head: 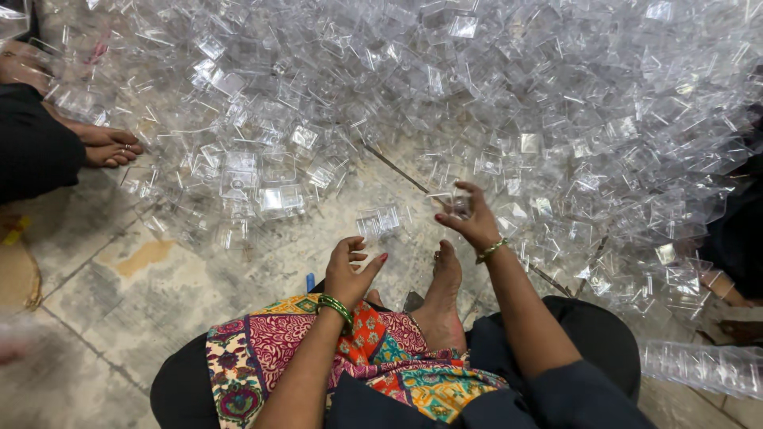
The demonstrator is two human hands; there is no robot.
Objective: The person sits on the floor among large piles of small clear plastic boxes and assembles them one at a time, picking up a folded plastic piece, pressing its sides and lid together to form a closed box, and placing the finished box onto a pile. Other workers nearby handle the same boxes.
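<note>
I sit on a stone floor facing a big heap of clear plastic box pieces (493, 103). My left hand (350, 266), with a green bangle at the wrist, hovers above my lap, fingers curled loosely and holding nothing that I can see. My right hand (470, 216) reaches to the heap's near edge, its fingertips pinching a small clear plastic piece (451, 200). Another clear box piece (377, 220) lies on the floor between my hands. My bare foot (441, 298) sticks out from a patterned cloth (318, 349) on my lap.
Another person's bare feet (107, 144) and dark-clothed leg (36, 147) are at the left. A stack of clear pieces (703, 367) lies at the lower right. A dark-clothed figure (739, 230) sits at the right edge. Stained floor tiles (135, 278) show at the lower left.
</note>
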